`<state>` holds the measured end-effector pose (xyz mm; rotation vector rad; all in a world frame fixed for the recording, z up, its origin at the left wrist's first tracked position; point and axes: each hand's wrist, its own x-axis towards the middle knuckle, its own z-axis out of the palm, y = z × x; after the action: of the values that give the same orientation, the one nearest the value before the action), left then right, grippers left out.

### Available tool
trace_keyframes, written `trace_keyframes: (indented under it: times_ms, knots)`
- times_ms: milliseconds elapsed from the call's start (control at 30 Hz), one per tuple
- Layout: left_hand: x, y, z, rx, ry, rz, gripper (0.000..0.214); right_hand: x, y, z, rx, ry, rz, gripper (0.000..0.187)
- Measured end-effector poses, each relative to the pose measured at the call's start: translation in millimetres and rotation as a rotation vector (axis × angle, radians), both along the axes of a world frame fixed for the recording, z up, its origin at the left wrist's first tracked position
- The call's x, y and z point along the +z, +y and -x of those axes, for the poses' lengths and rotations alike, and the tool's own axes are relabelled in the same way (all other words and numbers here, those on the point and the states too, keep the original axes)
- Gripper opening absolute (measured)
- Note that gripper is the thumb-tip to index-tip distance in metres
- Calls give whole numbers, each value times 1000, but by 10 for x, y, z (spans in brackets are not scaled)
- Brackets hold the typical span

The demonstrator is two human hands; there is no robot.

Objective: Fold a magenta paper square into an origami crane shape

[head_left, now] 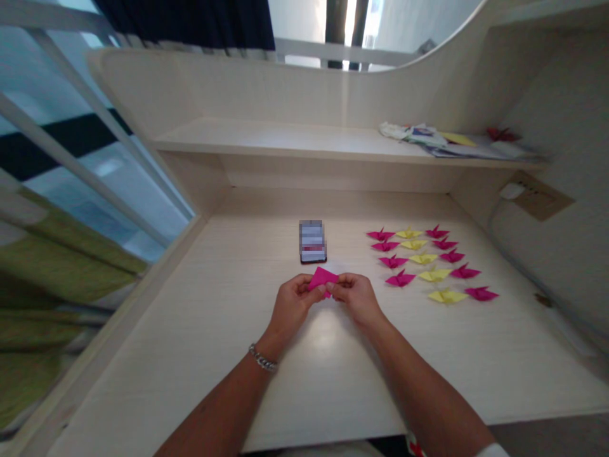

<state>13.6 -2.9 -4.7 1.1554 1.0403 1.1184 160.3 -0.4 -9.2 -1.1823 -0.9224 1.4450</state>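
A small folded piece of pink origami paper (pixel 323 277) is held up between both hands, over the middle of the desk. My left hand (pixel 297 297) pinches its left side between thumb and fingers. On the other side my right hand (pixel 354 294) grips the right edge, its thumb close to the left thumb. The paper's lower part is partly hidden by the thumbs. Just beyond it lies a phone (pixel 313 242) with its screen lit and blurred. Rows of folded paper cranes rest to the right, among them a pink crane (pixel 400 278) and a yellow crane (pixel 434 274).
Above the back of the desk (pixel 190 330) runs a shelf (pixel 285 141), with papers (pixel 457 147) at its right. A cable (pixel 499 235) hangs from a wall socket (pixel 542 195) at the right. Bed rails (pixel 85 158) stand to the left.
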Motion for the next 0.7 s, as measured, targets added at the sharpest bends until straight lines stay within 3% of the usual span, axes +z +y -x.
trace_keyframes:
  times_ms: [200, 533, 700]
  knots:
    - [17, 41, 56, 128, 122, -23, 21, -32, -14, 4, 74, -40, 20, 32]
    - [4, 41, 44, 151, 82, -11, 20, -29, -20, 24, 60, -53, -2, 34]
    - [-34, 41, 41, 148, 75, -3, 22, -75, -7, 30, 27, 51, -23, 31]
